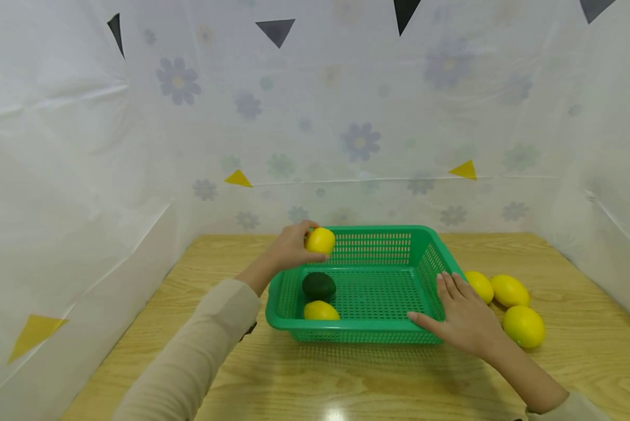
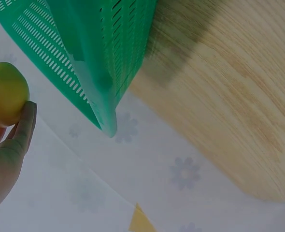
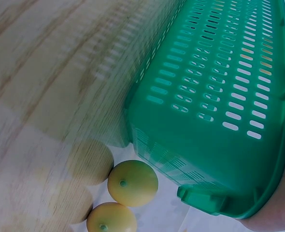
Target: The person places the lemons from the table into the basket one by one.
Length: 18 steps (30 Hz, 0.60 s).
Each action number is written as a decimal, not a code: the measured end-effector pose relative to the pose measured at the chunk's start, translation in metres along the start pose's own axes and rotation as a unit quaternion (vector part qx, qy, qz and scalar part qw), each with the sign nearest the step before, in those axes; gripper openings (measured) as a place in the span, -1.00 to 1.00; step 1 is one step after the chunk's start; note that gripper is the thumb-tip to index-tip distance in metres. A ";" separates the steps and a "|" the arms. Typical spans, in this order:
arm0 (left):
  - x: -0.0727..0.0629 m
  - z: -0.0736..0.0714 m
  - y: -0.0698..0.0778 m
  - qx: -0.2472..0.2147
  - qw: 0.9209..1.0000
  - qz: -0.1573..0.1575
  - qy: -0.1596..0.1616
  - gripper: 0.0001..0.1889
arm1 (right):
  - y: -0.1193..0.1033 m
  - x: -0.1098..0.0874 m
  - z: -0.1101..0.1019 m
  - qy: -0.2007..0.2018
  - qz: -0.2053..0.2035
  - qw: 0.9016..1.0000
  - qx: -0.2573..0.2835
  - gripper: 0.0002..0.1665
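My left hand [image 1: 293, 245] grips a lemon [image 1: 320, 241] between thumb and fingers, above the back left part of a green plastic basket [image 1: 357, 325]. In the left wrist view, fingertips press along the side of that lemon [image 2: 7, 94], outside the basket's outline. Inside the basket at its left lie a dark green avocado [image 1: 319, 286] and, in front of it, another lemon [image 1: 321, 310]. My right hand [image 1: 464, 318] rests on the basket's right rim near the front corner, its fingers straight and the thumb apart over the front edge.
Three more lemons sit together on the wooden table [image 1: 346, 380] just right of the basket: one by its wall [image 1: 480, 286], one behind [image 1: 510, 290] and one nearer [image 1: 523, 326]. White patterned sheeting [image 1: 304, 117] encloses the table at the back and both sides.
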<state>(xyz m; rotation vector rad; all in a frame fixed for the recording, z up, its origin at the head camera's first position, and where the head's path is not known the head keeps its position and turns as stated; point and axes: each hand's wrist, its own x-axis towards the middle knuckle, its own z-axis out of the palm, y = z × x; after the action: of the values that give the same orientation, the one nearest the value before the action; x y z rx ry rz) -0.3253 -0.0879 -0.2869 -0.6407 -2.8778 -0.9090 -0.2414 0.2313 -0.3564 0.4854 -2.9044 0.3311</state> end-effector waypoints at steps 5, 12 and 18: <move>0.000 0.003 0.003 0.000 1.000 0.013 -0.007 -0.28 | 0.000 0.000 0.000 0.000 -0.001 1.000 0.002 0.17; 0.001 0.009 0.007 -0.014 1.000 0.016 -0.011 -0.29 | -0.001 -0.001 0.000 0.000 -0.001 1.000 0.002 0.18; 0.001 0.014 0.011 -0.019 1.000 0.011 -0.019 -0.29 | -0.002 -0.001 -0.001 -0.003 0.002 1.000 0.008 0.18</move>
<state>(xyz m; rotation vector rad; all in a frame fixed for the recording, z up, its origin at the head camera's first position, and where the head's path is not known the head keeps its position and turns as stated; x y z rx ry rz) -0.3210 -0.0717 -0.2920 -0.6980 -2.8882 -0.9605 -0.2396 0.2306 -0.3552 0.4848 -2.9113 0.3545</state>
